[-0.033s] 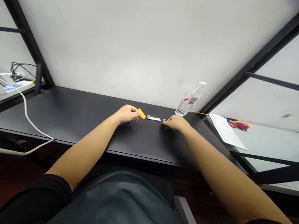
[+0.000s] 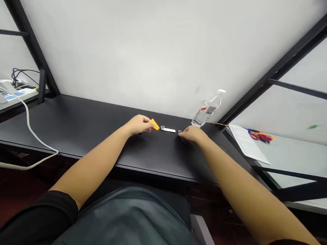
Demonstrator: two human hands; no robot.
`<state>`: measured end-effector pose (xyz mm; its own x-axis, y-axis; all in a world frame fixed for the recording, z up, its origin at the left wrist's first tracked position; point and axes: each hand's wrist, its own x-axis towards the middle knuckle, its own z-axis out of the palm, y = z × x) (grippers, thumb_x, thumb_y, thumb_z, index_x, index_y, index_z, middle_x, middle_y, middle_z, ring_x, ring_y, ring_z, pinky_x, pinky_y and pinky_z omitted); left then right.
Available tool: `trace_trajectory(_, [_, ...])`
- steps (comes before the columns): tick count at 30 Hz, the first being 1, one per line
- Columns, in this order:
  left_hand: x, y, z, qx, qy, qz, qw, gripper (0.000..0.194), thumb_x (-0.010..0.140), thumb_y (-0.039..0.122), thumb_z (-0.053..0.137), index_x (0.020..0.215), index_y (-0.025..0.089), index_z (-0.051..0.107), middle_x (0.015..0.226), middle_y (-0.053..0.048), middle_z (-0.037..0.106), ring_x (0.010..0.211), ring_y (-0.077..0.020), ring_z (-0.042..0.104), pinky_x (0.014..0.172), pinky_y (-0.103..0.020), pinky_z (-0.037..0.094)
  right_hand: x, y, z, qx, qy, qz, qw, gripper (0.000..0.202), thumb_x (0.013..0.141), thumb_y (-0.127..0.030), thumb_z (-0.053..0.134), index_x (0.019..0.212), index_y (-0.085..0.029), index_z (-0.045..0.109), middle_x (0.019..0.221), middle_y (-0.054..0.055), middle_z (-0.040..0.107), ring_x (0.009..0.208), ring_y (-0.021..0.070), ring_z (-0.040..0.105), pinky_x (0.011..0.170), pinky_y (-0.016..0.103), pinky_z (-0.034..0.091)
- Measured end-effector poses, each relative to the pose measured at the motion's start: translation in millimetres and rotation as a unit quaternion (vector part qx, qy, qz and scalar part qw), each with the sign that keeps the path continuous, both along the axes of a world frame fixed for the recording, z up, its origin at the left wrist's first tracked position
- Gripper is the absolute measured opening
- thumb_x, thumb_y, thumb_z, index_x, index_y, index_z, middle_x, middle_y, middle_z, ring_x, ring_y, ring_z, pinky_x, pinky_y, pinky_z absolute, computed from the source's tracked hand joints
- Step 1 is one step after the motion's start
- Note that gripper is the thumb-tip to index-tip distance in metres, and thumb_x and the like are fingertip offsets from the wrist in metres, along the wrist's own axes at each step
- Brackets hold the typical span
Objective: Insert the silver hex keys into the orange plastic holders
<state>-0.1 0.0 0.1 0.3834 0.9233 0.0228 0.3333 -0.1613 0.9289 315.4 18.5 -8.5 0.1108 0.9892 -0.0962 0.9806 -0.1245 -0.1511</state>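
My left hand (image 2: 139, 124) pinches a small flat orange piece (image 2: 154, 124) between thumb and fingers, just above the black table (image 2: 103, 116). Right of it lie several silver L-shaped hex keys (image 2: 168, 129), side by side with their bent ends to the left. My right hand (image 2: 193, 134) has its fingers closed on thin dark metal hex keys (image 2: 180, 132), close to the tabletop. How many it grips is hidden by the fingers. Under the left hand, a small dark thing shows only in part.
A clear water bottle (image 2: 208, 109) stands behind my right hand by the white wall. To the left, a power strip (image 2: 11, 98) carries plugs, and a white cable (image 2: 29, 122) droops past the table edge. Black frame bars (image 2: 276, 71) rise at the right, near a white pad (image 2: 248, 143).
The metal pieces in my right fingers have turned very slightly. My left hand, the orange piece and the lying hex keys stay where they were.
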Motion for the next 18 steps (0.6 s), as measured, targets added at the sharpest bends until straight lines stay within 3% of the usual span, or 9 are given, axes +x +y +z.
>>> trace_trajectory(5, [-0.9, -0.6, 0.4, 0.001, 0.007, -0.004, 1.000, 0.027, 0.082, 0.043, 0.071, 0.090, 0.018, 0.078, 0.090, -0.008, 0.077, 0.079, -0.0158, 0.069, 0.064, -0.025, 0.047, 3.1, 6.1, 2.3, -0.029, 0.028, -0.039, 0.998, 0.020, 0.078, -0.038, 0.070, 0.081, -0.020, 0.079, 0.070, 0.006, 0.074, 0.065, 0.0206, 0.070, 0.062, 0.030, 0.052])
trace_trajectory(11, [-0.8, -2.2, 1.2, 0.002, 0.013, 0.000, 1.000, 0.027, 0.083, 0.044, 0.071, 0.089, 0.019, 0.078, 0.090, -0.008, 0.077, 0.081, -0.0162, 0.069, 0.064, -0.025, 0.047, 1.0, 17.6, 2.2, 0.006, 0.051, -0.008, 0.999, 0.015, 0.076, -0.030, 0.070, 0.084, -0.021, 0.079, 0.080, 0.005, 0.077, 0.072, 0.0198, 0.071, 0.065, 0.027, 0.051])
trace_trajectory(18, [-0.7, -1.0, 0.7, -0.004, 0.011, -0.003, 1.000, 0.025, 0.084, 0.042, 0.071, 0.091, 0.019, 0.078, 0.092, -0.008, 0.078, 0.084, -0.0172, 0.071, 0.066, -0.025, 0.048, -8.1, 39.2, 3.6, 0.012, 0.073, 0.055, 0.996, 0.015, 0.081, -0.031, 0.068, 0.083, -0.020, 0.079, 0.094, 0.004, 0.080, 0.086, 0.0192, 0.071, 0.075, 0.026, 0.051])
